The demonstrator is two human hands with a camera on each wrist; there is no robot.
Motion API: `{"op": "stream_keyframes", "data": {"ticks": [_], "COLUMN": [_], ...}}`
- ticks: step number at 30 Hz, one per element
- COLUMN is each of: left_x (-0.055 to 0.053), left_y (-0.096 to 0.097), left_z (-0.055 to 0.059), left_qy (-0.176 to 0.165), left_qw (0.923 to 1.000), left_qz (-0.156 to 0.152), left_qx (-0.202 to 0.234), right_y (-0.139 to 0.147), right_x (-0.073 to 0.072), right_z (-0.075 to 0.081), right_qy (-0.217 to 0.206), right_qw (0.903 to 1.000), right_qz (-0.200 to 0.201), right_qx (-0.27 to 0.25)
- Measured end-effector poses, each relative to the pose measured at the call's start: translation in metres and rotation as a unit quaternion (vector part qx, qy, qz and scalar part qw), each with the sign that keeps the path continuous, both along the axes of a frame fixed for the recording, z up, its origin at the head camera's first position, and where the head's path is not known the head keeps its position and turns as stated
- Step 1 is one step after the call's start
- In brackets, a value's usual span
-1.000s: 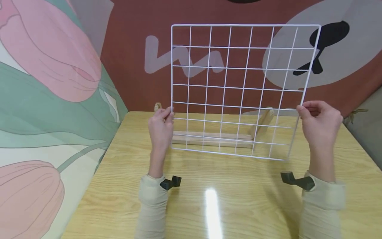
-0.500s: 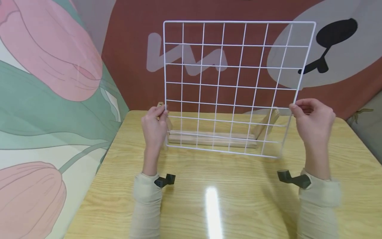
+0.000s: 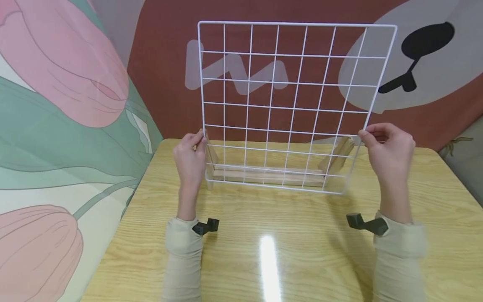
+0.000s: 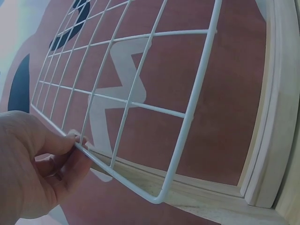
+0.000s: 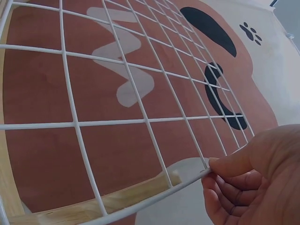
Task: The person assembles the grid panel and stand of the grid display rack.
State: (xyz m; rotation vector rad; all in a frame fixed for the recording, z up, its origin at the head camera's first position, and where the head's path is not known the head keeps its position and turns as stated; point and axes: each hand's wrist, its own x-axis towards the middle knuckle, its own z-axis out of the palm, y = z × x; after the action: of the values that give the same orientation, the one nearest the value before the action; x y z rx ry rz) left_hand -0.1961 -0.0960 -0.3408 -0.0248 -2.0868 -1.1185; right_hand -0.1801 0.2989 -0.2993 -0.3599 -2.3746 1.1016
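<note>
A white wire grid panel [image 3: 269, 107] stands upright between my two hands, tilted a little. My left hand [image 3: 190, 161] pinches its left edge wire between thumb and fingers, low on the side. On the opposite edge, the thumb and fingers of my right hand [image 3: 392, 155] pinch the wire at about the same height. Behind the panel's lower part is a wooden stand with a long base bar [image 3: 315, 180] and a slanted right side piece [image 3: 339, 156]. Its left side piece [image 3: 212, 156] is partly hidden near my left hand. Whether panel and stand touch I cannot tell.
The stand rests on a wood-grain table [image 3: 241, 218]. A red-brown printed wall covering [image 3: 166, 84] rises behind it, and a floral one [image 3: 56, 167] lines the left side. Black camera mounts [image 3: 205, 226] sit on both wrists.
Both hands have carried the grid panel to the left and slightly up in the head view. Its lower left corner now overlaps the stand's left side. Both grips stay the same.
</note>
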Motion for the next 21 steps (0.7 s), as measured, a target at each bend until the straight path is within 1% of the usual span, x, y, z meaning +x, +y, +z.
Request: {"op": "stream_keyframes", "data": {"ticks": [6,9,17,21], "left_x": [0.0001,0.0008,0.0001,-0.0006], "left_y": [-0.0035,-0.0041,-0.0037,-0.0033], "left_z": [-0.0011,-0.0012,-0.0032,-0.0051], "left_qy": [0.009,0.014,0.018,0.025], "left_qw": [0.9999,0.9996,0.9992,0.9989], "left_qz": [0.009,0.007,0.015,0.019], "left_qx": [0.012,0.022,0.032,0.035], "right_y": [-0.0044,-0.0061,-0.0078,-0.0085], "right_x": [-0.0032,-0.0049,-0.0064,-0.0063], "right_z": [-0.0041,-0.0054,-0.0061,-0.0066], "right_qy": [0.003,-0.001,0.001,0.012], "right_qw": [0.9999,0.9998,0.9996,0.9995], "right_qz": [0.011,0.017,0.017,0.016], "right_qx": [0.001,-0.005,-0.022,-0.025]}}
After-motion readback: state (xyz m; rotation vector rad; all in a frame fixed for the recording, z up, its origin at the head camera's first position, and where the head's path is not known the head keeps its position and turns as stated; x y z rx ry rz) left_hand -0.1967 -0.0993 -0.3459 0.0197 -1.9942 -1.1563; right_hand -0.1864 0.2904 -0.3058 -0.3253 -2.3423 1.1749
